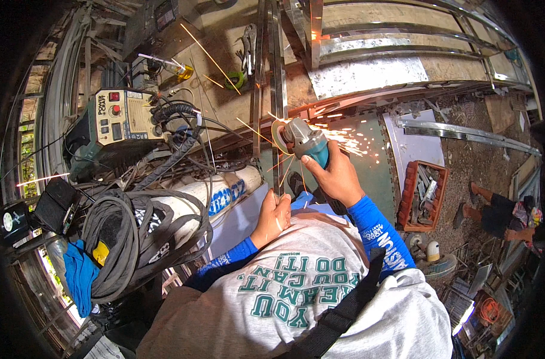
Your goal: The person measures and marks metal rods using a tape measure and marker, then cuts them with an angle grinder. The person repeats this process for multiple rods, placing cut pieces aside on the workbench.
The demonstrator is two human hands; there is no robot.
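Observation:
My right hand (339,178) grips a teal angle grinder (311,143) by its body. The grinder's disc (280,136) meets a narrow metal bar (276,84) that runs away from me, and orange sparks (347,140) spray mostly to the right. Close to my body, my left hand (273,216) is closed around the near end of that bar. Blue sleeves cover both my forearms. The exact spot where disc and metal touch is partly hidden by glare.
At left stands a welding machine (126,116) with cables; a coiled hose (120,239) lies over a white gas cylinder (233,188). Metal frames (404,30) rest on the far table. An orange crate (411,206) of metal scraps sits at right, near a fan (438,263). Another person (500,215) is farther right.

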